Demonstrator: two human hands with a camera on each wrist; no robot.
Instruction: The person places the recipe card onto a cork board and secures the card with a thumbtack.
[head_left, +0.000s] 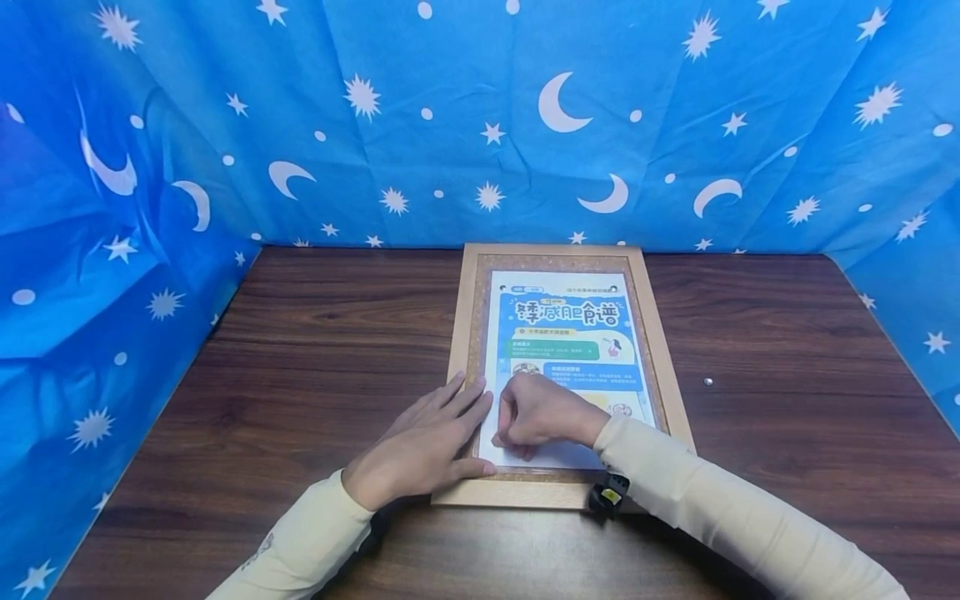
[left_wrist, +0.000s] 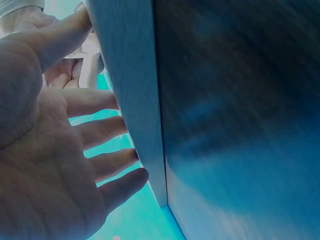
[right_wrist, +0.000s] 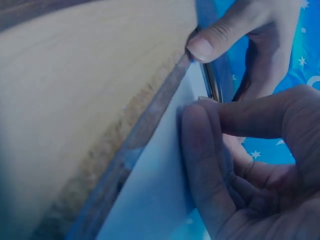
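A printed sheet (head_left: 558,333) in a clear cover lies on a wood-framed cork board (head_left: 461,333). Small round tacks mark its two top corners. My left hand (head_left: 427,437) rests on the board's left side, fingers spread; its thumb touches the sheet's lower-left edge. In the left wrist view, the fingertips of that hand (left_wrist: 55,150) lie along the frame. Over the sheet's lower-left part, my right hand (head_left: 543,412) is curled, thumb and forefinger pinched together. Between them in the right wrist view a tiny pale edge shows, apparently a thumbtack (right_wrist: 202,98), mostly hidden by the fingers.
A loose silver thumbtack (head_left: 708,382) lies on the dark wooden table (head_left: 787,350), right of the board. Behind and at both sides hangs a blue cloth (head_left: 450,158) with white moons and stars. A black wrist device (head_left: 609,495) sits under the right sleeve.
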